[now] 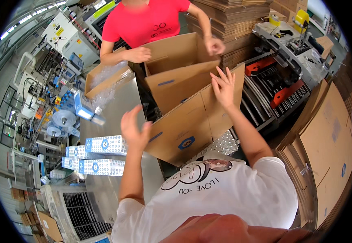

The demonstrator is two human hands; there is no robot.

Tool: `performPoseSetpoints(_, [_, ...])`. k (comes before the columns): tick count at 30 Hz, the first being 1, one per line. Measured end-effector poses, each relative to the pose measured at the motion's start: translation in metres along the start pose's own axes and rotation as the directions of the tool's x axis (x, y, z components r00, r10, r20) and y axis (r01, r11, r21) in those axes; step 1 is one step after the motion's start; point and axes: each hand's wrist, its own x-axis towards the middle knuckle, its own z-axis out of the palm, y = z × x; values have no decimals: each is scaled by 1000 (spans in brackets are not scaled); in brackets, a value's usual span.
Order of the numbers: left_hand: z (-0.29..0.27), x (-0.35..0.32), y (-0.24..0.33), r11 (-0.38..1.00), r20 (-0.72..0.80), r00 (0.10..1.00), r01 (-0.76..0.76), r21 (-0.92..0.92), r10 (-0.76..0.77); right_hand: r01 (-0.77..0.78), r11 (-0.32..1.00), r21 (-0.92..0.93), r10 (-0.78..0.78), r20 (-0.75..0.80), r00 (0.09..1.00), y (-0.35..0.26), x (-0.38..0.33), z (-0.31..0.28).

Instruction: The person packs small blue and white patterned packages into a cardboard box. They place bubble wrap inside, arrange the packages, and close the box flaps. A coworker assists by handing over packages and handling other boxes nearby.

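Note:
A brown cardboard carton (176,129) stands slanted right in front of me, its printed side panel towards my body. My right hand (225,90) lies against its upper right part with the fingers spread. By the carton's left end is my left hand (134,131), slightly blurred, thumb and fingers apart and nothing in it. Whether it touches the cardboard I cannot tell. Just beyond stands another carton (184,83), open at the top. Across from me, a person in a red shirt (151,24) has both hands at that carton's upper edges.
Several white-and-blue printed boxes (107,145) lie on the metal table (123,115) to my left. Further back is an open box of clear plastic (111,79). A roller machine (265,113) stands at right, with stacked flat cartons (326,141) nearer me and another cardboard stack (224,24) behind.

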Motion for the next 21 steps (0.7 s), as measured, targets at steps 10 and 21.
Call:
performPoseSetpoints(10, [55,-14,-5,548,931,300,824,-142,-210,-689,341,640,566,445,694,-9,-23,-47])
performPoseSetpoints(21, [40,-9,-66,778,467,642,600,187,-608,-312,939,143,-74,972,225,-23,26,-125])
